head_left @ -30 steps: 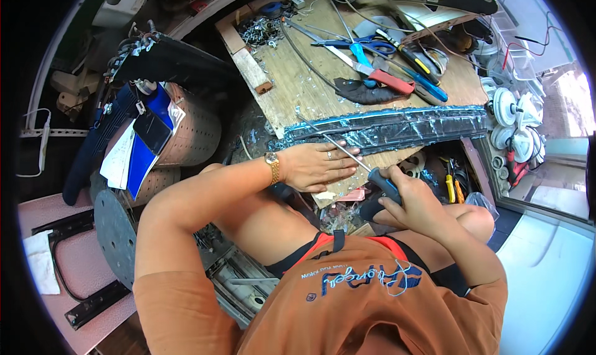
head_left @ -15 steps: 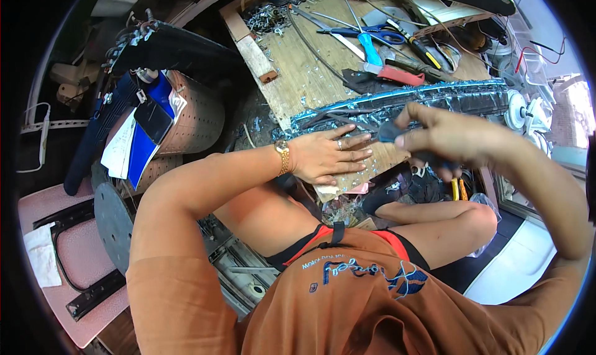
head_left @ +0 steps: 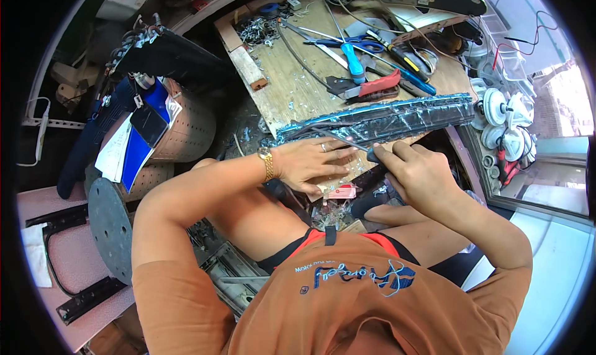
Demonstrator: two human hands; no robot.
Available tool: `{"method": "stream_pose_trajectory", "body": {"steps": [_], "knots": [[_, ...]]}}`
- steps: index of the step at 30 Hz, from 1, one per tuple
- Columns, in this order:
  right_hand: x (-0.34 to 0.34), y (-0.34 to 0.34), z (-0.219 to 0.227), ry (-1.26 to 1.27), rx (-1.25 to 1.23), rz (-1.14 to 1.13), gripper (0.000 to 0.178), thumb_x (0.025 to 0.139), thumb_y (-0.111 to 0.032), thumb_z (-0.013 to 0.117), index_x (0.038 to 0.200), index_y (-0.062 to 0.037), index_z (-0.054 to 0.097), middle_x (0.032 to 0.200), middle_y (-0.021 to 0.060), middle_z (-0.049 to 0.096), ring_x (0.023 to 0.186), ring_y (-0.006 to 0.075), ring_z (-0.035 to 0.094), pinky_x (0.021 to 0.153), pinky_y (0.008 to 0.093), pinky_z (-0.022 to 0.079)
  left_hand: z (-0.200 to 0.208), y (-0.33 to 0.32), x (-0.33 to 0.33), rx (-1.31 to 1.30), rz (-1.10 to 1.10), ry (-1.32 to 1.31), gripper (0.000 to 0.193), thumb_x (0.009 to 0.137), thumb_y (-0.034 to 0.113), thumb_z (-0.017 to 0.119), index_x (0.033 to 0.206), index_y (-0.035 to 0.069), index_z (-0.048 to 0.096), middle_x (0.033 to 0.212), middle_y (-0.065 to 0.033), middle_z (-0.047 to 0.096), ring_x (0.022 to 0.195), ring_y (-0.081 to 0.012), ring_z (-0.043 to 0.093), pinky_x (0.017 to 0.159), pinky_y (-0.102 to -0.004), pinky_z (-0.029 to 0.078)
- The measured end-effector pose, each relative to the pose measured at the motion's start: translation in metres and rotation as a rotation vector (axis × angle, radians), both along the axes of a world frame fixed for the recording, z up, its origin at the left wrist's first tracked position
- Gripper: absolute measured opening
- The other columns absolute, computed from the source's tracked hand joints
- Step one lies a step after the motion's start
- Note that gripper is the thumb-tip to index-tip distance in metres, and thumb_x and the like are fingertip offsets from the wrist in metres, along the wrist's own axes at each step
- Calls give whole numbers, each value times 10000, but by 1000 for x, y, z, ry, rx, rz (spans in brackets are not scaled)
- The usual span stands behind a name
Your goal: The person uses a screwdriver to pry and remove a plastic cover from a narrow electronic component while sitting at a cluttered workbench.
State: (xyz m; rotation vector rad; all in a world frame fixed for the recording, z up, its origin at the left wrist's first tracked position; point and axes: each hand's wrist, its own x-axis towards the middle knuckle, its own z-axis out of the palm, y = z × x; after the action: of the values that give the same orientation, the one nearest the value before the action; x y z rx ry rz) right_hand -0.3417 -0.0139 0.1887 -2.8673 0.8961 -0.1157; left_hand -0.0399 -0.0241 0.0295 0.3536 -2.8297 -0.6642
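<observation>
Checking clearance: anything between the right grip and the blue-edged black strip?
Nothing visible between the right grip and the blue-edged black strip, besides the held screwdriver. Left grip lies spread to the left.

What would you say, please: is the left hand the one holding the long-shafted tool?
No, the right hand holds the long-shafted tool, while the left hand lies palm down, spread open.

A head-worn fisheye camera looks down from close above on left hand, right hand and bench.
</observation>
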Motion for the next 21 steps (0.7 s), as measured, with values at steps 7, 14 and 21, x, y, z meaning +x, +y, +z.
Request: {"method": "stream_pose_trajectory", "body": {"steps": [7,14,21], "knots": [[28,-12,44,130,-11,86,705,552,-155,937,1200,4,710,968,112,693,817,280,737,634,379,604,-6,-11,-4,-212,34,-106,796,900,468,678,1575,92,486,1723,-173,357,1599,-364,336,1306,-599,241],[36,-70,47,76,183,130,362,737,-143,819,1067,-7,759,824,157,721,718,350,741,650,459,598,-5,-15,-10,-143,4,-169,819,897,490,655,1601,121,461,1766,-144,287,1636,-375,241,1310,-626,177],[60,-213,36,74,510,271,437,745,-211,902,1127,-17,814,925,164,799,773,272,772,689,383,594,6,-14,-9,-40,-1,-298,858,932,499,624,1675,152,375,1811,-114,182,1680,-370,96,1328,-628,114]]}}
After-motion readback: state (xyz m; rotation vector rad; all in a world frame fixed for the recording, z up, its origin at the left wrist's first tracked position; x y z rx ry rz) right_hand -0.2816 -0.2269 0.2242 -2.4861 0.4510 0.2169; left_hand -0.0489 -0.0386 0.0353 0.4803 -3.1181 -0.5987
